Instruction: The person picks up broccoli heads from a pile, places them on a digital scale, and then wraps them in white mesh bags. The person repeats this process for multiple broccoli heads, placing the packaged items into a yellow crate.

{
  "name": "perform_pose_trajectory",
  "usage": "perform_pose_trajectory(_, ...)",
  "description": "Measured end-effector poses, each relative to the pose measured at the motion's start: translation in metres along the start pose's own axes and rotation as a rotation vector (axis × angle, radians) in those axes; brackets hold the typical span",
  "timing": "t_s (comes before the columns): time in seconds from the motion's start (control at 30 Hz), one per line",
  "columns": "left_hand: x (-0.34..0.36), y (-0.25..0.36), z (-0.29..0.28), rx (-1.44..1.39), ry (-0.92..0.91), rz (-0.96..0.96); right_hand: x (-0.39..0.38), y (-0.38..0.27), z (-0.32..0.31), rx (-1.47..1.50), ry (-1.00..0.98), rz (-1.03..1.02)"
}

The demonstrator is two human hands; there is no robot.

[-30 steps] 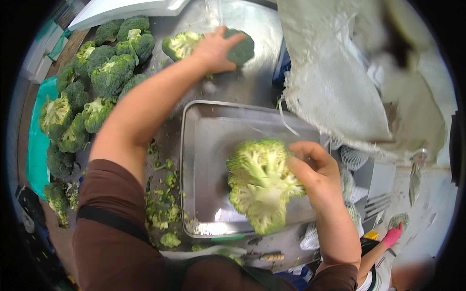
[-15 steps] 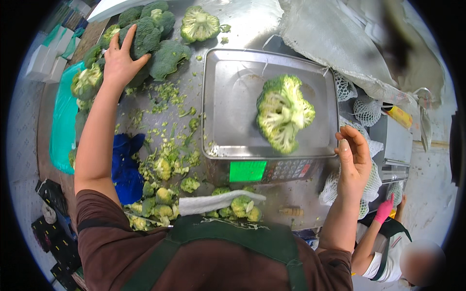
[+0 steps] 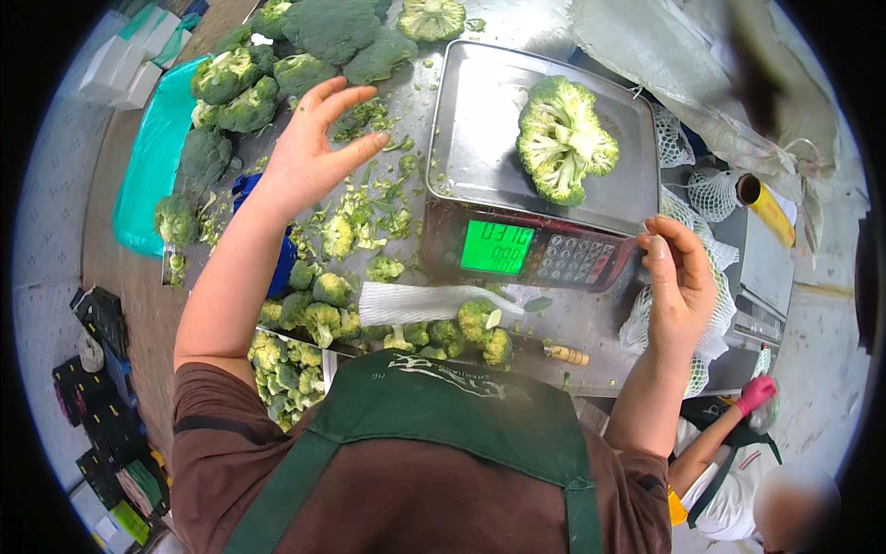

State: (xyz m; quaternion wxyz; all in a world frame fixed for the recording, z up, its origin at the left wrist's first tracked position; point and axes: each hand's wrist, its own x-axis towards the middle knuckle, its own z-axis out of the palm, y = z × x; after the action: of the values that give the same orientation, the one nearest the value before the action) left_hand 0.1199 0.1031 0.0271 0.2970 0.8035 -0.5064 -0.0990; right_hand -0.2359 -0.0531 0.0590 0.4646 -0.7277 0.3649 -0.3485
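Observation:
A digital scale with a metal pan (image 3: 471, 138) stands in front of me, its green display (image 3: 498, 246) lit. On the pan a broccoli head (image 3: 566, 143) lies with its cut stem side up. Left of the scale my left hand (image 3: 318, 148) is in the air with fingers spread and nothing in it, above green scraps (image 3: 369, 208). Broccoli heads (image 3: 337, 32) are heaped just beyond its fingertips. My right hand (image 3: 681, 282) is beside the scale's near right corner, loosely curved, thumb apart from the fingers and nothing visible in it.
Small florets (image 3: 314, 305), a white net sleeve (image 3: 420, 305) and a wooden-handled knife (image 3: 566, 355) lie at the near edge. White foam nets (image 3: 678, 138) and a yellow roll (image 3: 771, 212) are right. A co-worker's pink-gloved hand (image 3: 757, 395) shows lower right. A teal bag (image 3: 157, 175) is left.
My left hand has let go of the dark broccoli head and drawn back toward me. My right hand stays by the scale. The whole view has shifted, bringing more of the near edge into sight.

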Motion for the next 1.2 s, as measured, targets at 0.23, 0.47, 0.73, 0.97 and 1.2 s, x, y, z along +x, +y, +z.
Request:
perform_pose_trajectory(0.23, -0.048, 0.021, -0.002, -0.175, -0.052, 0.017, 0.01, -0.007, 0.021, 0.112, -0.042, -0.048)
perform_pose_trajectory(0.47, -0.084, 0.04, 0.034, -0.21, -0.195, 0.124, 0.016, 0.007, 0.031, -0.051, -0.042, -0.226)
perform_pose_trajectory(0.73, -0.124, 0.041, 0.086, 0.066, -0.36, 0.195, 0.009, 0.032, 0.042, -0.071, -0.026, -0.124)
perform_pose_trajectory(0.97, -0.128, -0.008, 0.053, -0.072, -0.165, -0.029, -0.003, 0.038, 0.05, -0.148, -0.044, -0.143)
perform_pose_trajectory(1.2, -0.135, -0.049, 0.045, -0.678, 0.101, -0.578, 0.053, 0.017, 0.075, -0.517, 0.116, -0.669)
